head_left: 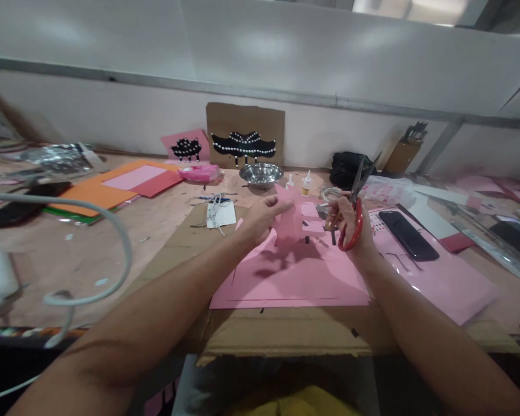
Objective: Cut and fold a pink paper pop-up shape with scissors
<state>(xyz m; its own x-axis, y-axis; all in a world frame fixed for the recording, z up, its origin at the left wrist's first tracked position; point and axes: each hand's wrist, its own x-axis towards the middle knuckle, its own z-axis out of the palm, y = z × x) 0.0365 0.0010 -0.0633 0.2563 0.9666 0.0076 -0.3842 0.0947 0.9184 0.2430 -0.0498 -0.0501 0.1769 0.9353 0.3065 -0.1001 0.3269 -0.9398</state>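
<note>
Between the thumb and fingers of my left hand (266, 219) is a piece of pink paper (289, 222), held upright above the work surface. My right hand (351, 222) is closed around scissors with red handles (354, 234); their blades point up and stand apart, away from the paper. Below both hands a large pink sheet (294, 283) lies on brown cardboard (303, 332). Small pink paper pieces (312, 216) rest on it near my right hand, beside black scraps.
A metal bowl (261, 174) and small glue bottles (307, 184) stand at the back. Beaded black cutouts (244, 144) lean against the wall. A phone (408, 234) lies to the right. Orange sheets (97, 188) and a looping white cable (123, 248) are on the left.
</note>
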